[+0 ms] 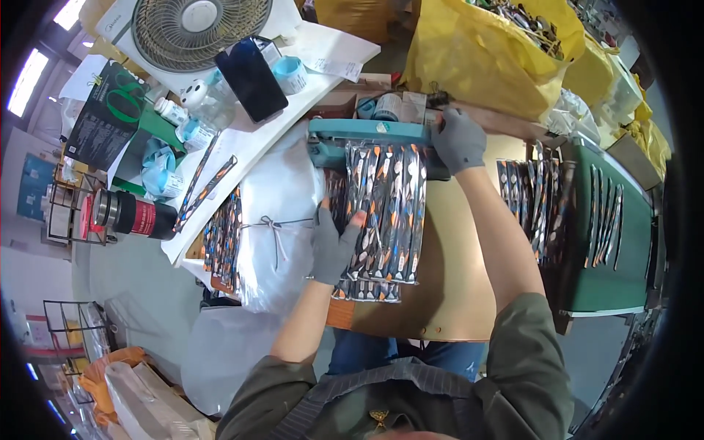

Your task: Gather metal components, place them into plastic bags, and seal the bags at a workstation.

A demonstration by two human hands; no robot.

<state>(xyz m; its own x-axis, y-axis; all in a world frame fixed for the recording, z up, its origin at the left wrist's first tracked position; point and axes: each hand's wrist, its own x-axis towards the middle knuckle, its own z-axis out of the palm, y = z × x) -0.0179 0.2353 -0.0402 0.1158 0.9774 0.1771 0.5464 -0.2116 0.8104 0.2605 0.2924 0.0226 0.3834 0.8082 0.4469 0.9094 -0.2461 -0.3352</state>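
Note:
A teal bag sealer [370, 130] lies across the work surface, its long arm over the top end of a clear plastic bag of patterned strips [385, 213]. The strips are black with orange and white marks and lie side by side. My left hand [334, 246], in a grey glove with bare fingertips, grips the bag's left edge, thumb on top; the other fingers are partly hidden. In a grey glove too, my right hand [460, 139] is closed at the right end of the sealer's arm. Another filled bag [378, 292] shows beneath the first one.
Strip stacks [224, 246] lie left of a clear plastic sheet [275, 220]; more strips [532, 194] lie right, beside a green board [616, 235]. A fan [202, 22], phone [251, 79] and dark flask [143, 215] crowd the left table. A yellow sack [477, 59] stands behind.

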